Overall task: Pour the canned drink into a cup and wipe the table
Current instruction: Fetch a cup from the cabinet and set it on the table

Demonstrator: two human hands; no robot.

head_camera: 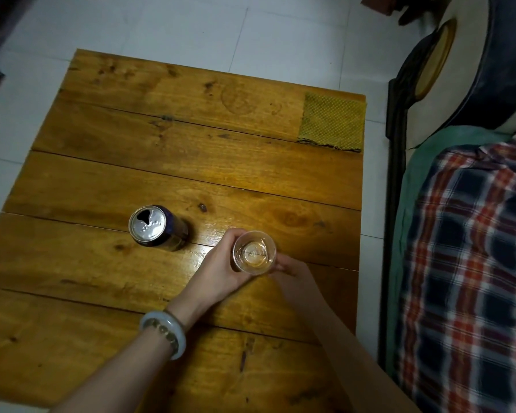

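Observation:
A clear plastic cup (254, 252) stands upright on the wooden table (108, 162), right of centre. My left hand (221, 268) curls round its left side, and my right hand (289, 268) holds its right side, the fingers partly hidden by the cup. An opened dark blue drink can (158, 228) stands upright a short way to the left of the cup, untouched. A yellow-green cloth (331, 122) lies flat at the table's far right corner. Whether the cup holds any liquid is unclear.
A bed or sofa with a plaid blanket (465, 263) and a green sheet runs along the table's right edge. Dark round objects (429, 61) lean at the back right. White tiled floor (191, 28) surrounds the table.

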